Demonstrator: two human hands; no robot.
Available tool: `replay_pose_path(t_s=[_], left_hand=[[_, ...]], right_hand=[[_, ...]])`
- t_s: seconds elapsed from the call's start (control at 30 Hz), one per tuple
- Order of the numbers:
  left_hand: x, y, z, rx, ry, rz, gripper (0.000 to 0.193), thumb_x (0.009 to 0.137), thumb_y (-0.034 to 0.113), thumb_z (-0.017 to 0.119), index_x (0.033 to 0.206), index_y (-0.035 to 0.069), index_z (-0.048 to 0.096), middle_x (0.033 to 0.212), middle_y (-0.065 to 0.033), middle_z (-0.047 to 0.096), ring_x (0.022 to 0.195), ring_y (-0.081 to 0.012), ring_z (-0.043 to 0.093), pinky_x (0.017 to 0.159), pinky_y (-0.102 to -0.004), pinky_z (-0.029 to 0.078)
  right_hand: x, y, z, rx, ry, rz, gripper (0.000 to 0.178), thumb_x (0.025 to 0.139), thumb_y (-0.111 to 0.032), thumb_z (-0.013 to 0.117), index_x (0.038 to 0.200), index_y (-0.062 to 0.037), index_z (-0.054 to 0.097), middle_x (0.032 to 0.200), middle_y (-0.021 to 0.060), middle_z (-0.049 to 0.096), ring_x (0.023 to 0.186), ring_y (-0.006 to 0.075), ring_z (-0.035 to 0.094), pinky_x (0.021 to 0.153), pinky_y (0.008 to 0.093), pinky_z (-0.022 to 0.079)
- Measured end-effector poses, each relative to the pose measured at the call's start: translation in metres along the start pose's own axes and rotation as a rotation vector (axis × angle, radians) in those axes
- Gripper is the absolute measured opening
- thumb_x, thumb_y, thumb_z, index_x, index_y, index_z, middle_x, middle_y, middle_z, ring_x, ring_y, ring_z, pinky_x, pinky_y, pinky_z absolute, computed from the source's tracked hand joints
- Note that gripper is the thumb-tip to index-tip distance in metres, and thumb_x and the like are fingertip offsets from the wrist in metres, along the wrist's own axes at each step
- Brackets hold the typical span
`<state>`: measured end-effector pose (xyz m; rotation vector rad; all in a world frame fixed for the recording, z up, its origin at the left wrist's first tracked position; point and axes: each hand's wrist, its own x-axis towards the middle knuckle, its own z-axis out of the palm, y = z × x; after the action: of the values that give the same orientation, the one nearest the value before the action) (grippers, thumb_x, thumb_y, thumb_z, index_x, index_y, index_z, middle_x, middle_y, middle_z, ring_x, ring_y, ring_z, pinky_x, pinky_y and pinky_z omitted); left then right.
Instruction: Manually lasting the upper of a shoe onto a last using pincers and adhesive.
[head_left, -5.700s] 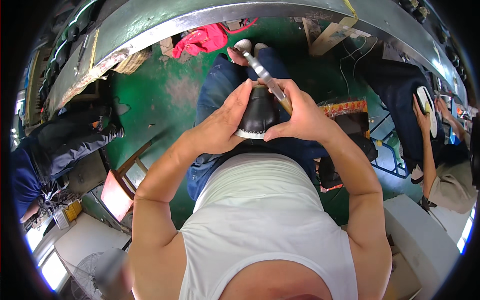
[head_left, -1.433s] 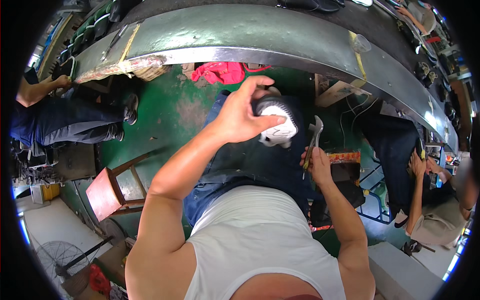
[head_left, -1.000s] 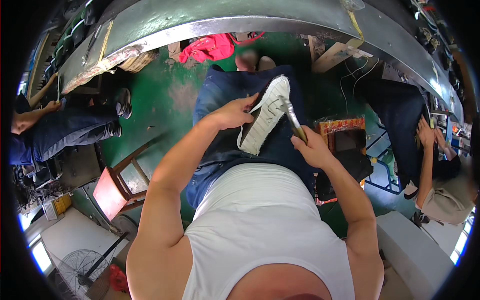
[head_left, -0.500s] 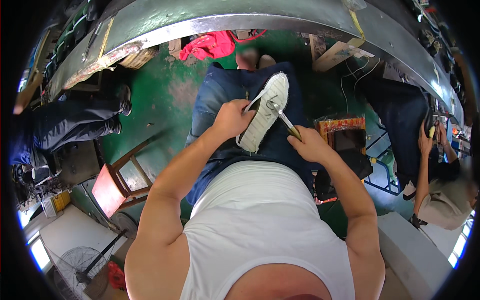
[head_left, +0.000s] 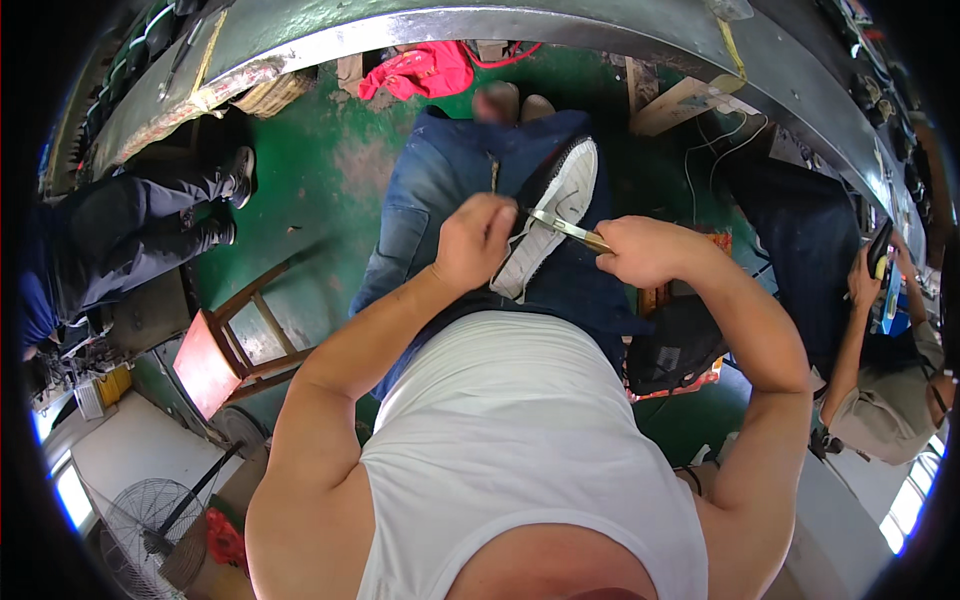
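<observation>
The left hand (head_left: 472, 240) is curled by the tool's (head_left: 568, 228) head, its fingers blurred, any grip unclear. The shoe (head_left: 577, 185) is laid sole up on the lap (head_left: 425, 170), apparently being worked with the tool, which is clamped in the right hand's (head_left: 638, 250) fingers; steady bracing seems called for next.

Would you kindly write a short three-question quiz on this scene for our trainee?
1. Which of the person's hands grips the metal tool held over the shoe?
2. True or false: the shoe's white sole faces down.
3. Which of these is on the person's right: (a) wooden chair, (b) black bag, (c) wire-caged fan?

Key:
1. The right hand.
2. False; it faces up.
3. b.
</observation>
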<state>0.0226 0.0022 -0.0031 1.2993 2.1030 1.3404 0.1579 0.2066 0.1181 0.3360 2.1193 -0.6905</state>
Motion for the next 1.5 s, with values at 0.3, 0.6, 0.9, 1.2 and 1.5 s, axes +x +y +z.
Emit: replay_pose_path(t_s=[0.3, 0.6, 0.9, 1.2, 1.5], left_hand=[[0.004, -0.051, 0.012, -1.036, -0.509, -0.496, 0.091, 0.095, 0.031, 0.065, 0.157, 0.008, 0.003, 0.157, -0.0139, 0.025, 0.142, -0.0222, 0.028, 0.117, -0.0342, 0.022], [0.009, -0.052, 0.026, -0.588, -0.472, -0.415, 0.101, 0.083, 0.027, 0.078, 0.158, 0.011, 0.011, 0.153, -0.0155, 0.028, 0.14, -0.0264, 0.032, 0.114, -0.0367, 0.029], [0.003, -0.036, 0.035, -0.058, -0.291, -0.231, 0.09, 0.088, 0.026, 0.069, 0.158, 0.013, 0.013, 0.146, -0.0285, 0.038, 0.133, -0.0411, 0.041, 0.112, -0.0405, 0.034], [0.022, 0.01, 0.015, 0.351, -0.542, -0.145, 0.065, 0.098, 0.024, 0.048, 0.156, 0.028, 0.018, 0.145, -0.0349, 0.035, 0.116, -0.0524, 0.053, 0.095, -0.0479, 0.05], [0.027, 0.01, 0.019, 0.355, -0.57, -0.135, 0.056, 0.099, 0.027, 0.043, 0.153, 0.032, 0.027, 0.146, -0.0369, 0.032, 0.108, -0.051, 0.06, 0.092, -0.0497, 0.052]], right_hand=[[0.041, 0.045, 0.071, 0.053, 0.529, -0.225, 0.028, 0.091, -0.03, 0.063, 0.101, -0.004, 0.064, 0.088, 0.0167, 0.069, 0.085, 0.0389, 0.066, 0.075, 0.0479, 0.052], [0.013, 0.044, 0.076, -0.125, 0.764, -0.228, 0.051, 0.087, -0.015, 0.066, 0.134, 0.0009, 0.049, 0.12, 0.0194, 0.055, 0.113, 0.0374, 0.055, 0.092, 0.0425, 0.049], [0.05, 0.028, 0.098, 1.272, 0.299, -0.047, 0.024, 0.098, -0.027, 0.058, 0.093, -0.0029, 0.061, 0.073, 0.004, 0.062, 0.047, 0.0083, 0.047, 0.043, 0.0243, 0.039], [0.03, 0.055, 0.1, 1.553, 0.017, -0.155, 0.034, 0.098, -0.024, 0.058, 0.118, 0.003, 0.057, 0.096, 0.0079, 0.065, 0.082, 0.0148, 0.065, 0.056, 0.0277, 0.055], [0.06, 0.045, 0.068, 0.511, 0.643, -0.124, 0.043, 0.101, -0.038, 0.047, 0.094, 0.0027, 0.058, 0.076, 0.0195, 0.065, 0.066, 0.0328, 0.065, 0.063, 0.0417, 0.05]])
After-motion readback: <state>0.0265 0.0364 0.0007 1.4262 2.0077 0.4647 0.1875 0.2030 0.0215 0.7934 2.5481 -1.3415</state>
